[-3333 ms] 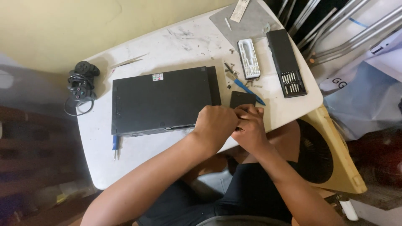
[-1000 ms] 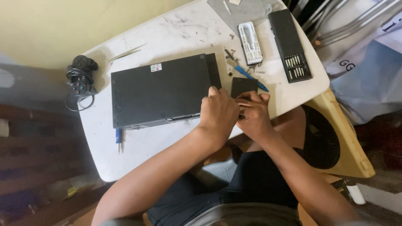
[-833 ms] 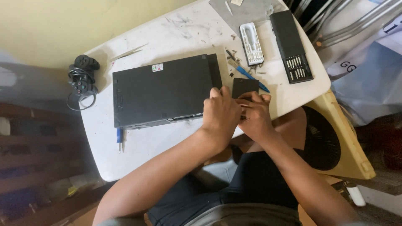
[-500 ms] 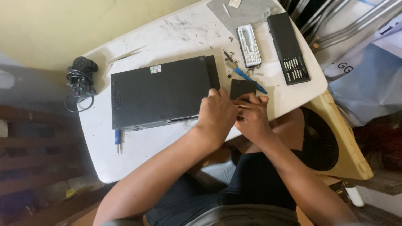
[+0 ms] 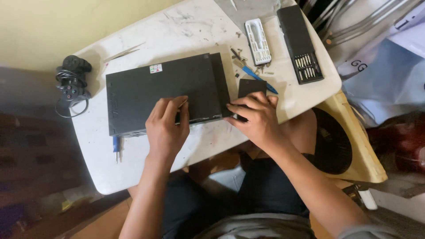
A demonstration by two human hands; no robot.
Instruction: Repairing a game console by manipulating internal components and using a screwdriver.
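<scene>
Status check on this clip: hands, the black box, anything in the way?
Left hand flat on black console, near edge. Right hand on small black panel at console's right end. Blue screwdriver beside panel; nothing blocking.

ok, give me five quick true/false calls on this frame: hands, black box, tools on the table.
1. The left hand rests on the black box. True.
2. The right hand holds the blue pen. False: the blue pen lies free on the table, beyond the fingers.
3. The game controller sits off the table's left edge. True.
4. The bit case lies on top of the black box. False: it lies on the table at the far right.
5. The right hand touches the box's right end. True.
</scene>
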